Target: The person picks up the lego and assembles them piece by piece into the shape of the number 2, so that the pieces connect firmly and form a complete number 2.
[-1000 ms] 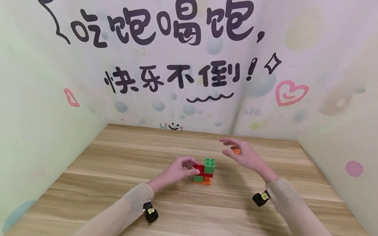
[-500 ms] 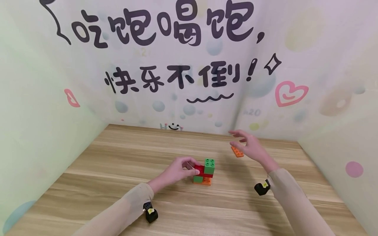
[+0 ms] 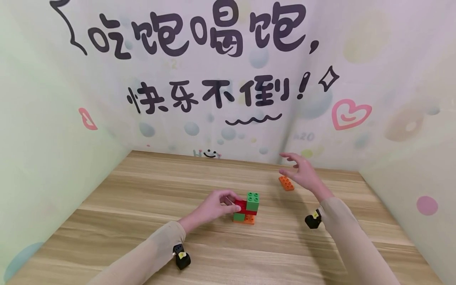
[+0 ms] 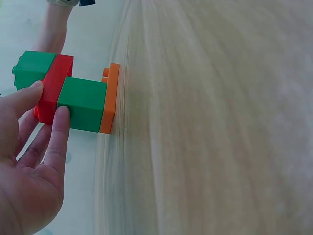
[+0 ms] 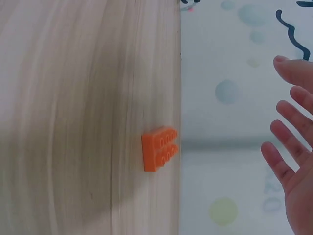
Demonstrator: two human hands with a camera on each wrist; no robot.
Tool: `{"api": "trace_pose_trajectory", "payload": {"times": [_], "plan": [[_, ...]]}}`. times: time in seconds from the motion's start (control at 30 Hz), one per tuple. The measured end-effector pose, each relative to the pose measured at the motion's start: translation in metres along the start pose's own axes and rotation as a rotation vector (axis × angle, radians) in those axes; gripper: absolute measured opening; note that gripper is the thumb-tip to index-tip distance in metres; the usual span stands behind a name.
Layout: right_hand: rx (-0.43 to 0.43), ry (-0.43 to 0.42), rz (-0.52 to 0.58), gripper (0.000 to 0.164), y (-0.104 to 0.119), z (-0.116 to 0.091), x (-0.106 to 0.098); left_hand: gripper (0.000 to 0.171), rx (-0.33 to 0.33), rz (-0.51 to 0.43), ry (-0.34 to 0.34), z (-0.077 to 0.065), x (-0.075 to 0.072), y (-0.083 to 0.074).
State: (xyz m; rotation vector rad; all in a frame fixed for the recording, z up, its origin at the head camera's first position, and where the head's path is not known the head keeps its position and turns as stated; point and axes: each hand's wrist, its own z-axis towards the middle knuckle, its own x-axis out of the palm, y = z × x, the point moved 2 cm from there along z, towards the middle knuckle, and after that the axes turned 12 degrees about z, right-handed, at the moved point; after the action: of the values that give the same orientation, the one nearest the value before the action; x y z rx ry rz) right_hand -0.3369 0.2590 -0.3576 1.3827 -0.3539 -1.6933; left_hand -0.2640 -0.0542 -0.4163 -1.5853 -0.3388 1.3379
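Observation:
A small stack of toy building bricks stands near the middle of the table. Its base is a thin orange brick, carrying a green brick at one end. Across that lies a flat red brick, topped by another green brick at the right. My left hand holds the stack from the left, the thumb on the red brick and a fingertip against the lower green brick. Above a loose flat orange brick hovers my right hand, its fingers spread, relaxed and holding nothing.
The wooden table ends at a printed curtain along the back, with pale walls at both sides. Each wrist carries a small black camera; the left camera sits low over the table.
My right hand has moved back and slightly right, then settled above the loose orange brick, which now shows fully. The left hand and the stack stay in place.

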Motion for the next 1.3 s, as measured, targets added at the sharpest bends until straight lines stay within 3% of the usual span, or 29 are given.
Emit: {"api": "trace_pose_trajectory", "payload": {"times": [0.3, 0.67, 0.9, 1.3], "plan": [[0.062, 0.016, 0.019, 0.067, -0.027, 0.004, 0.005, 0.023, 0.000, -0.009, 0.002, 0.000, 0.000, 0.001], [0.132, -0.015, 0.055, 0.069, -0.060, -0.007, 0.023, 0.024, 0.006, -0.020, 0.001, -0.001, 0.000, 0.001], [0.166, 0.012, 0.001, 0.077, -0.066, -0.014, 0.026, 0.024, 0.004, -0.015, 0.004, -0.001, 0.000, 0.000], [0.326, 0.053, -0.132, 0.072, -0.074, -0.024, 0.026, 0.024, -0.003, -0.025, 0.006, -0.001, 0.000, 0.002]]}}
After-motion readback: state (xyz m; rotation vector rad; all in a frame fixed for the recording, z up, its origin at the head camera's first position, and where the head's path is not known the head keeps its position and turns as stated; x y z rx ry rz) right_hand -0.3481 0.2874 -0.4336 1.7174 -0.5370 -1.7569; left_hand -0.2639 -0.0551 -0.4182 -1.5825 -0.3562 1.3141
